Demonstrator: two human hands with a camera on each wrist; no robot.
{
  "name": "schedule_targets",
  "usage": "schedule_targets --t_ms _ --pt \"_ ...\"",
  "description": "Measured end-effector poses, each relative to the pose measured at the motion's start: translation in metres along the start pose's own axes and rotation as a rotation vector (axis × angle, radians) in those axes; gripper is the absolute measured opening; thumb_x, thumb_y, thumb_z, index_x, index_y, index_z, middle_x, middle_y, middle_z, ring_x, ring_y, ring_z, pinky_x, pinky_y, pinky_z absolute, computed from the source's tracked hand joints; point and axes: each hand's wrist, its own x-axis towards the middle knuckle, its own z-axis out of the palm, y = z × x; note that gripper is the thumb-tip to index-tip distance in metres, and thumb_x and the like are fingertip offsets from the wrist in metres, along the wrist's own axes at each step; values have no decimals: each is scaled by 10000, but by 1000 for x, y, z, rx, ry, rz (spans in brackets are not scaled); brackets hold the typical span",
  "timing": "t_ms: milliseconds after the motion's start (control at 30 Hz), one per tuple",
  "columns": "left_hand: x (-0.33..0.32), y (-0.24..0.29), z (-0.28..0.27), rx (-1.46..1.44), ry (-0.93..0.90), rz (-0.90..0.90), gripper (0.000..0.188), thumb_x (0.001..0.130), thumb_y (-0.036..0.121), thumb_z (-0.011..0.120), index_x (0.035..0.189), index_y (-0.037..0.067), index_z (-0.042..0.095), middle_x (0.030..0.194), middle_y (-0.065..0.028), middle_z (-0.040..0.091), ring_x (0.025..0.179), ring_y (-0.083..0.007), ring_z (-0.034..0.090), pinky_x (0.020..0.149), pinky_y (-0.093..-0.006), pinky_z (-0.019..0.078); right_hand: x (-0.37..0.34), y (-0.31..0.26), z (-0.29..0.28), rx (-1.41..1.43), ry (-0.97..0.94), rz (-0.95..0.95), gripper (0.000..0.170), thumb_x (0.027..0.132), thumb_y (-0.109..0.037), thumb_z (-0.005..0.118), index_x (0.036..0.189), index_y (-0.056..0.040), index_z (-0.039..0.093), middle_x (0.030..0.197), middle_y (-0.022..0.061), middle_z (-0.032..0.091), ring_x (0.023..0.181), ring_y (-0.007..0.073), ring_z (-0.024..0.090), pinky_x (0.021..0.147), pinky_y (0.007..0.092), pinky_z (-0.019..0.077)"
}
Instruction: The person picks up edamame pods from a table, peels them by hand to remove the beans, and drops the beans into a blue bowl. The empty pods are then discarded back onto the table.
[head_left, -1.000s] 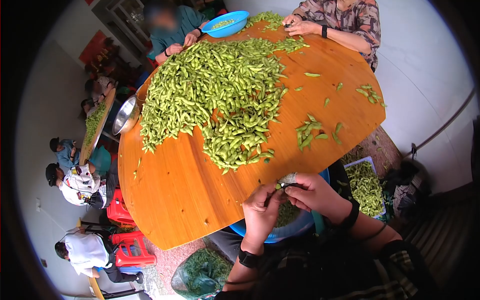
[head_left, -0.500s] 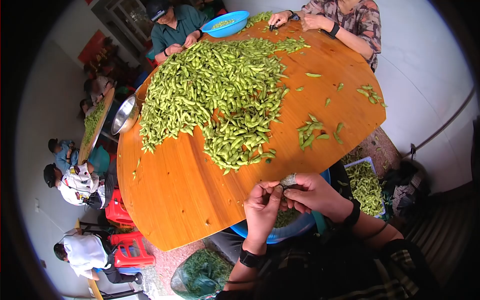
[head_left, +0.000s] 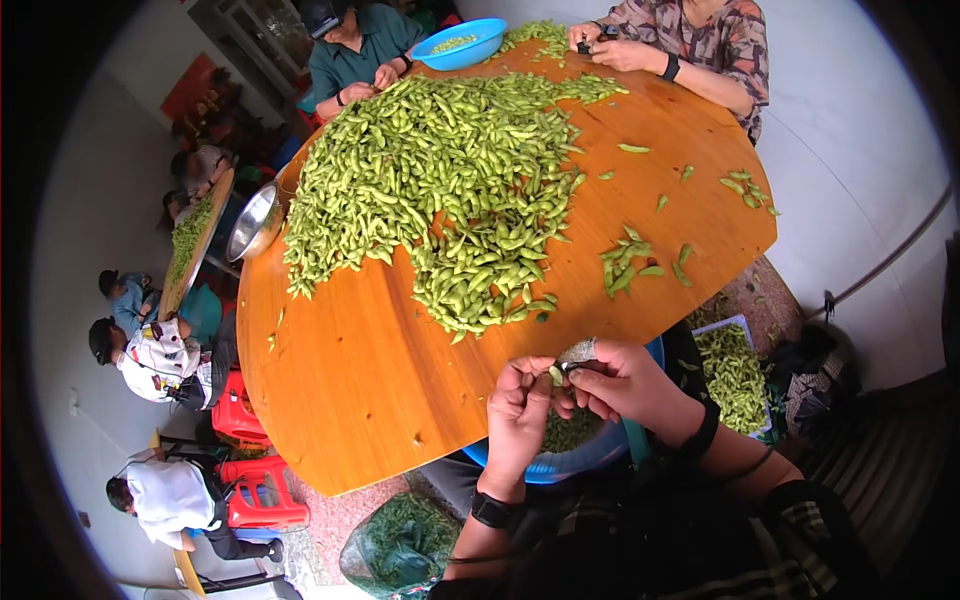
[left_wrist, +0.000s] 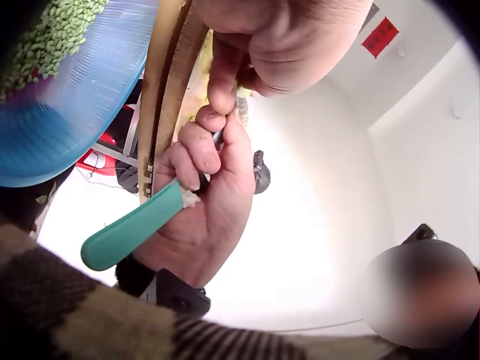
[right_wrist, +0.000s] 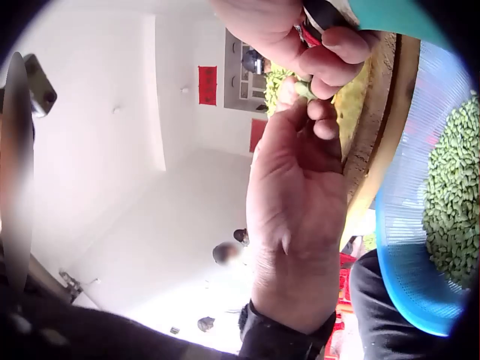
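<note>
My left hand (head_left: 515, 415) pinches a small green bean pod (head_left: 556, 376) between thumb and fingertips. Close beside it, my right hand (head_left: 635, 385) grips a small tool by its teal handle (left_wrist: 131, 229), which sticks out past the heel of the palm. Curled fingers hide most of the tool's working end. A greyish wrap (head_left: 578, 351) covers one right fingertip. In the right wrist view the left fingertips meet the right ones at the pod. Below both hands sits a blue basin (right_wrist: 401, 195) with many shelled green beans (right_wrist: 454, 195).
A large heap of green pods (head_left: 430, 170) covers much of the wooden table (head_left: 350, 400). Loose pods (head_left: 625, 262) lie at its right. Around it are a metal bowl (head_left: 255, 222), another blue basin (head_left: 460, 45), a pod crate (head_left: 733, 378) and a green net bag (head_left: 400, 545). Two people sit opposite.
The pod, hidden between the fingers half a second ago, shows again at the left fingertips. Both hands stay nearly in place. Across the table, the right person's hands have come back together.
</note>
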Motion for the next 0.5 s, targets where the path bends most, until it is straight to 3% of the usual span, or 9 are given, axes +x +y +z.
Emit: schedule_targets --t_ms 167,233,367,500 --pt "5 5 0 -58 -33 -58 179 994 36 502 1169 1 506 891 -68 627 692 -116 628 626 -244 541 3 -3 1 -41 3 73 124 945 -49 557 1050 -3 605 707 8 596 520 40 504 463 200 394" --pt "5 0 0 -58 -31 -28 179 990 27 504 1167 2 502 893 -73 628 694 -117 629 619 -242 540 2 4 5 -116 0 -110 133 943 -50 559 1058 -9 609 699 4 594 525 37 511 467 197 400" --pt "3 -5 4 -52 27 -11 160 980 -9 488 1137 3 517 900 -77 632 678 -113 625 592 -234 532 1 6 10 -143 20 -215 149 942 -49 555 1072 -15 619 694 3 597 531 37 520 479 197 417" --pt "-6 4 7 26 123 -52 164 973 -20 476 1117 -11 554 913 -75 637 658 -108 619 579 -243 522 5 1 -5 -214 138 -117 188 944 -72 571 1119 -27 623 695 -1 599 529 31 519 471 193 415"
